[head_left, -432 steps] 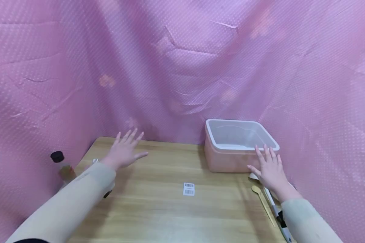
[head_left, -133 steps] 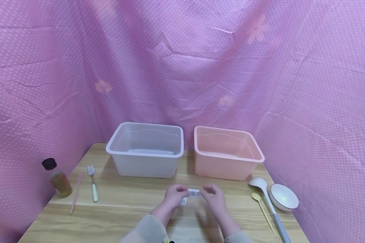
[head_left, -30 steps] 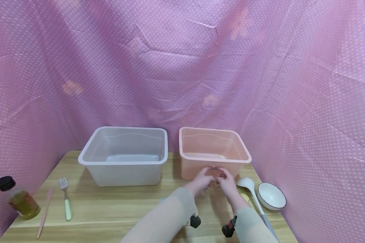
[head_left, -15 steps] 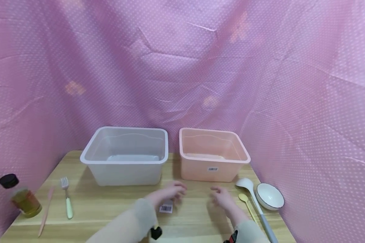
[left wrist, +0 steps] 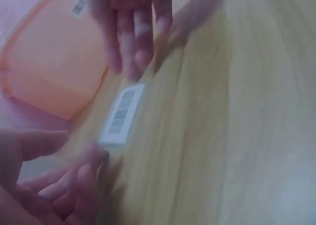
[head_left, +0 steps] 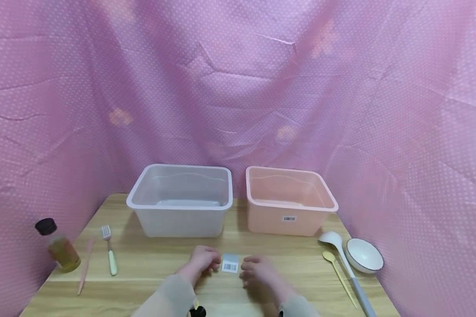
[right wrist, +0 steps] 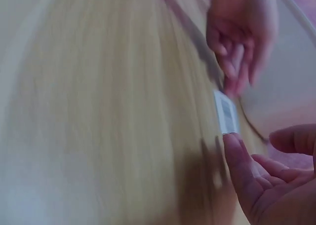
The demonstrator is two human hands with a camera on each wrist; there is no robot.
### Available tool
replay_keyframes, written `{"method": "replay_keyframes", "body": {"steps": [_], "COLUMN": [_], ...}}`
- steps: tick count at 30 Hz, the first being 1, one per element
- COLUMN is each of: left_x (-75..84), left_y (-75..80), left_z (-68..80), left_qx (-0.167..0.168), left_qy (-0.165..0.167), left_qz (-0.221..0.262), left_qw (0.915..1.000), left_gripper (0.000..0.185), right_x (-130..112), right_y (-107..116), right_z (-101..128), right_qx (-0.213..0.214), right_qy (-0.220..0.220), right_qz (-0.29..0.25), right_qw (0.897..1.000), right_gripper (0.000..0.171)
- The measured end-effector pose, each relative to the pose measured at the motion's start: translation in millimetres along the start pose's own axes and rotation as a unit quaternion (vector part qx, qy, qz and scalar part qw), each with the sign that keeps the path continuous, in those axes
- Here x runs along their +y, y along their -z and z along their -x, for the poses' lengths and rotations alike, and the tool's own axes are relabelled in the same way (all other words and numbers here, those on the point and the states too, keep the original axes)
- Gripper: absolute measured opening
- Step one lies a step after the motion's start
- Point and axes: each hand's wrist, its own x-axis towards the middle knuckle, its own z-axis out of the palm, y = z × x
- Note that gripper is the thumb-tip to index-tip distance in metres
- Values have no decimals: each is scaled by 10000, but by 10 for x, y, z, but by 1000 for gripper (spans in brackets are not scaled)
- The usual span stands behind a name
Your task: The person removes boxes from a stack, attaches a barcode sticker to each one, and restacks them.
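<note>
A small backing sheet with one barcode label point(head_left: 230, 266) lies on the wooden table between my two hands. My left hand point(head_left: 204, 259) is just left of it, fingers loosely bent and holding nothing. From the other side my right hand point(head_left: 258, 270) reaches in, its loosely bent fingertips near the sheet's right edge. The left wrist view shows the label point(left wrist: 122, 111) flat on the wood between both hands' fingertips. A second barcode label point(head_left: 289, 218) is on the front wall of the pink bin point(head_left: 269, 224). Left of that bin stands a translucent white bin point(head_left: 178, 223).
At left are a dark-capped bottle point(head_left: 63, 253) of yellowish liquid, a pink stick point(head_left: 86, 266) and a green-handled fork point(head_left: 112, 262). At right lie a yellow spoon point(head_left: 341, 277), a white ladle point(head_left: 351, 270) and a white bowl point(head_left: 364, 255). Pink cloth point(head_left: 238, 110) hangs around the table point(head_left: 143, 264).
The white bin, first nested in the pink one, now stands beside it. One barcode label went from the sheet onto the pink bin; my hands then drew back to the sheet.
</note>
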Motion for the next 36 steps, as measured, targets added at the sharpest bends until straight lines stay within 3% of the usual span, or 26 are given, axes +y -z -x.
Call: {"method": "replay_keyframes", "body": {"steps": [5,9,13,17,22,27,36], "left_x": [-55,-79,-65,7,109,157,94], "left_y": [-137,-162,-184,-242,-349,-419,-414], "left_z": [-24,-32,10,123,295,406,412], "left_qx": [409,494,490,538,398,142,-25], "left_qy": [29,57,42,-28,-94,-19,174], "left_qz": [2,95,390,861,1542,2046,1929], "left_qw": [9992,9987,9980,9948,9872,9787,9811], "left_gripper": [16,12,18,22,23,22,27], "right_x": [51,77,21,-69,-117,-107,-105], "right_y": [-191,-265,-285,-338,-440,-476,-450], "right_z": [-25,-14,40,108,164,183,219], "right_qx": [346,611,1216,1841,1655,1631,1755], "right_qy": [-40,-59,274,808,1328,1506,1283], "right_qz": [-333,-527,-131,517,870,970,944], "right_qw": [9988,9967,9921,9782,9733,9702,9715], "right_gripper": [34,32,28,19,19,20,18]}}
